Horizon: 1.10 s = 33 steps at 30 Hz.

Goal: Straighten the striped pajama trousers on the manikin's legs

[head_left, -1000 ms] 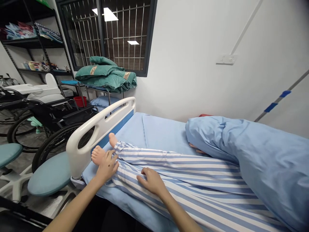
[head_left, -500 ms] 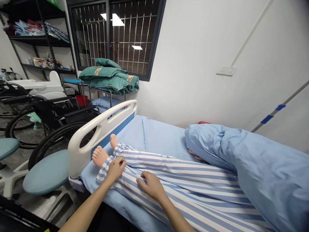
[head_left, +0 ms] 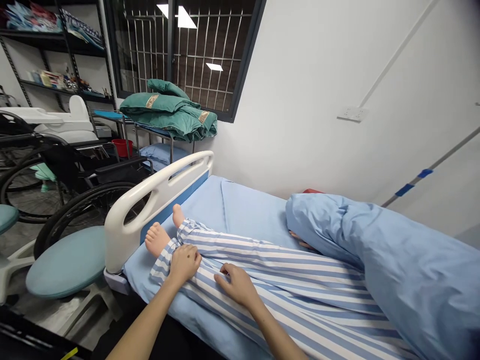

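Note:
Two legs in blue-and-white striped trousers [head_left: 255, 252] lie along the bed, with two bare feet [head_left: 156, 240] at the footboard end. My left hand [head_left: 185, 262] lies across the nearer lower leg just above the ankle, its fingers bent down over the cloth and partly hidden. Farther up the same leg, my right hand [head_left: 240, 286] rests on the trousers, thumb and fingers apart, with nothing held between them. A light blue quilt [head_left: 375, 240] covers the upper part of the legs. Fingers of another hand [head_left: 302, 241] show under its edge.
The white footboard [head_left: 129, 212] closes the bed's left end. Beside it stand a round teal stool [head_left: 67, 260] and a black wheelchair [head_left: 101, 172]. Folded green bedding [head_left: 168, 112] sits on a metal-framed stand by the window. The bed runs close to the white wall [head_left: 300, 100].
My left hand has shifted slightly right on the lower leg and lies flatter over it. My right hand stays almost in place. The camera view has tilted a little.

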Available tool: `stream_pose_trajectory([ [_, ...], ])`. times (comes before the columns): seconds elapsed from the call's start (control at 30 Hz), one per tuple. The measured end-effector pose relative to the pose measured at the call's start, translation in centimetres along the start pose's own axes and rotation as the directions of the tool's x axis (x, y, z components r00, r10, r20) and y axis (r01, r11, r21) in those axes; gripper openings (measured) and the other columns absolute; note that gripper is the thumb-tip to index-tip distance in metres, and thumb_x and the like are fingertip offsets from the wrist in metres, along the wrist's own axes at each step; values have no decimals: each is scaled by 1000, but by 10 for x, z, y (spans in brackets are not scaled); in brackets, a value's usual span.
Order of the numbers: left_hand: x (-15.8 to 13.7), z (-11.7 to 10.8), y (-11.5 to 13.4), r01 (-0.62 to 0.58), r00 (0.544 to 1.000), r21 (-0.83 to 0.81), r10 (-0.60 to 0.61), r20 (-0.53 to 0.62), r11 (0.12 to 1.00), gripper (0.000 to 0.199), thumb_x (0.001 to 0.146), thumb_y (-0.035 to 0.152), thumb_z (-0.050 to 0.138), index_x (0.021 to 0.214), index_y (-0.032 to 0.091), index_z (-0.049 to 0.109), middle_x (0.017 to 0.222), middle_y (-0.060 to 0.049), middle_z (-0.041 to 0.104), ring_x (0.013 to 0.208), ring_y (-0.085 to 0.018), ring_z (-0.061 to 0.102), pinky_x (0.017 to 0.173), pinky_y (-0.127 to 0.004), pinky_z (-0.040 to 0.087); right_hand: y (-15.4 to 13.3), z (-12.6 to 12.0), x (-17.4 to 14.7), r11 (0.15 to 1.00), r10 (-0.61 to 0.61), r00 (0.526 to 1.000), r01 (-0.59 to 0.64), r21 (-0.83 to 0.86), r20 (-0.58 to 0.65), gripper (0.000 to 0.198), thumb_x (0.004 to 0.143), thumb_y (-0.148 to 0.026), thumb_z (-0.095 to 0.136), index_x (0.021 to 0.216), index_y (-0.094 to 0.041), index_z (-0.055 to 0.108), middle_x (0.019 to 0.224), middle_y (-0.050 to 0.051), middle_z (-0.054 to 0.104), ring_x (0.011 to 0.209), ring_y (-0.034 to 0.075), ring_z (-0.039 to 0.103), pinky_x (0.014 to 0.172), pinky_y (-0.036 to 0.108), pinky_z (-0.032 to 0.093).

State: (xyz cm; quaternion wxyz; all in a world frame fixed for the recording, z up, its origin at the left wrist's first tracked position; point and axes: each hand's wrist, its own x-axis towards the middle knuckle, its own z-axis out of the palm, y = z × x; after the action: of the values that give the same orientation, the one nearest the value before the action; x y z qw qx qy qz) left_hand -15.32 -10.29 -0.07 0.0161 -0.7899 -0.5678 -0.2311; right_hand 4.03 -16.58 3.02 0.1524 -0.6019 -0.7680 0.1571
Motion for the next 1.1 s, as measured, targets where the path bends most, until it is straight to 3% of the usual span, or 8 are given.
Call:
stream_pose_trajectory([
  [0.47, -6, -1, -12, -125, 992, -65, 122, -35, 990, 20, 81, 18, 39, 75, 18, 58, 80, -5, 61, 81, -19, 53, 74, -31, 37, -3, 0, -1, 1000, 5, 1000, -5, 13, -14, 29, 84, -43, 43, 80, -18, 56, 81, 4, 63, 78, 17, 56, 67, 24, 34],
  [0.63, 5, -8, -6, 6, 998, -233, -19, -55, 973, 22, 81, 22, 40, 64, 18, 52, 68, -1, 58, 71, -14, 51, 66, -25, 34, -3, -1, -1, 1000, -3, 1000, 3, 13, -20, 28, 84, -42, 42, 80, -18, 56, 81, 4, 63, 77, 16, 56, 67, 24, 33],
  [0.73, 14, -13, -7, 143, 989, -325, -150, 2, 935, 30, 83, 27, 38, 55, 18, 47, 55, 2, 52, 56, -10, 44, 57, -23, 28, -3, -1, -1, 1000, 2, 1000, -2, 7, -17, 28, 84, -42, 42, 80, -18, 56, 82, 4, 64, 78, 16, 56, 67, 24, 33],
  [0.8, 17, -16, -11, 172, 985, -326, -171, 32, 930, 33, 82, 27, 38, 53, 17, 47, 51, 3, 50, 52, -9, 41, 55, -24, 25, -3, -1, -1, 1000, 9, 1000, -9, 11, -15, 28, 83, -43, 42, 80, -18, 56, 83, 4, 63, 79, 17, 56, 68, 24, 33],
  [0.97, 13, -16, -28, 40, 999, -225, -36, 22, 974, 29, 80, 25, 41, 54, 18, 53, 54, 0, 56, 55, -10, 45, 59, -25, 23, -1, 0, 0, 1000, 21, 1000, -21, 22, 5, 29, 83, -43, 43, 81, -18, 57, 82, 4, 63, 79, 17, 55, 69, 24, 33],
  [1.1, 11, -20, -34, 28, 1000, -198, -27, 9, 980, 29, 81, 25, 40, 56, 18, 54, 56, 0, 58, 56, -10, 46, 59, -25, 23, 1, 3, 2, 999, 7, 1000, -7, 32, -1, 29, 83, -44, 43, 80, -19, 57, 81, 3, 63, 78, 17, 55, 68, 24, 33],
])
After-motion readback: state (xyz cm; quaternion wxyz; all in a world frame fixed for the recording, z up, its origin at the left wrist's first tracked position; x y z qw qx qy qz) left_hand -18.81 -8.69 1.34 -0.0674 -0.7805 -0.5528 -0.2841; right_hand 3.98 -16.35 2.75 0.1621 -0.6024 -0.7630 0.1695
